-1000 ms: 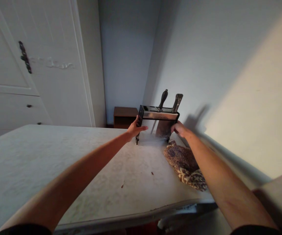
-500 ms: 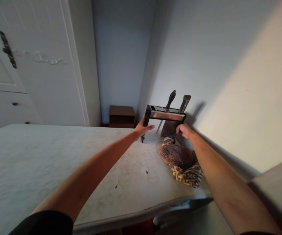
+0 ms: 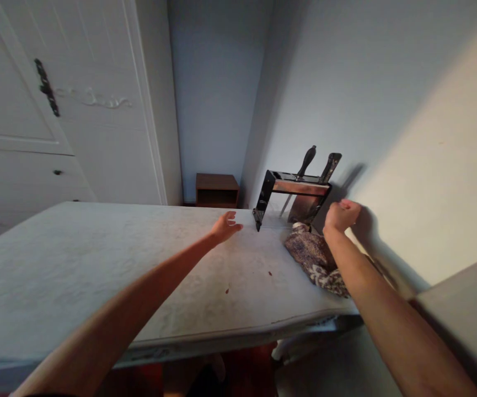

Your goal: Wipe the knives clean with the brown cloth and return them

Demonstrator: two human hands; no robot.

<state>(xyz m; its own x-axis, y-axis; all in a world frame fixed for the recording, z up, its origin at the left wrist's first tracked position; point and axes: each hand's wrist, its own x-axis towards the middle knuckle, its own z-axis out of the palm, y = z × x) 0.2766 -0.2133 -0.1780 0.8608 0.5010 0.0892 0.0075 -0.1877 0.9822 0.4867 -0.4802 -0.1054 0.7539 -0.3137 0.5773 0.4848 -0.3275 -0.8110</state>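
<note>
A knife rack (image 3: 300, 187) with a black frame and a shiny top bar stands on the table against the wall. Two dark-handled tools are slotted in it, one a cleaver (image 3: 303, 209) with its broad blade hanging below. My left hand (image 3: 225, 227) is just left of the rack, fingers apart and holding nothing. Right of the rack, my right hand (image 3: 341, 215) is raised with curled fingers; whether anything is inside cannot be seen. A brown and cream patterned cloth (image 3: 312, 255) lies crumpled in front of the rack, partly behind my right forearm.
The pale table (image 3: 139, 248) has a few small brown bits on its top. A white cabinet (image 3: 110, 138) with dark handles stands at the left. Beyond the table is a low brown shelf unit (image 3: 217, 181). The wall (image 3: 387, 110) runs along the right.
My left hand has let go of the rack's left side and moved left. My right hand has come off its right side and risen. The view has shifted slightly.
</note>
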